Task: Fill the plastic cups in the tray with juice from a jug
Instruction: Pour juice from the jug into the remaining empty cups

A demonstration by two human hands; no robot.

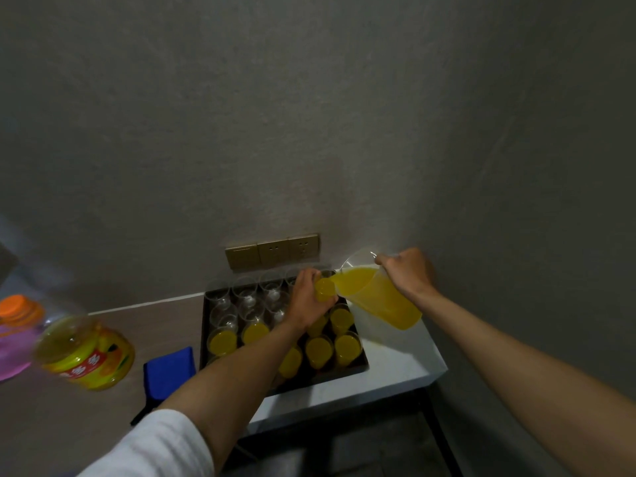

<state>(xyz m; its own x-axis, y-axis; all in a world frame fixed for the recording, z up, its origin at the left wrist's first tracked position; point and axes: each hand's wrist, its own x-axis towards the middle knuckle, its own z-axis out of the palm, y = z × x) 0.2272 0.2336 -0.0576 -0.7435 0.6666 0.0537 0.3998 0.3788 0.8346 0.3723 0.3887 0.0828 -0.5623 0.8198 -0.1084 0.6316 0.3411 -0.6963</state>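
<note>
jug (378,301) tilted over the tray's far right corner, spout at a cup (325,290) lifted above the tray (354,370). right hand (407,270) gripping jug handle, left hand (306,301) wrapped round that cup. near rows full, far-left cups clear. juice bottle (86,352) and blue cloth (170,368) to the left.

The left hand (306,297) and forearm hide several cups (220,340) in the tray (203,325); the blurred bottle (86,352) label is unreadable.
</note>
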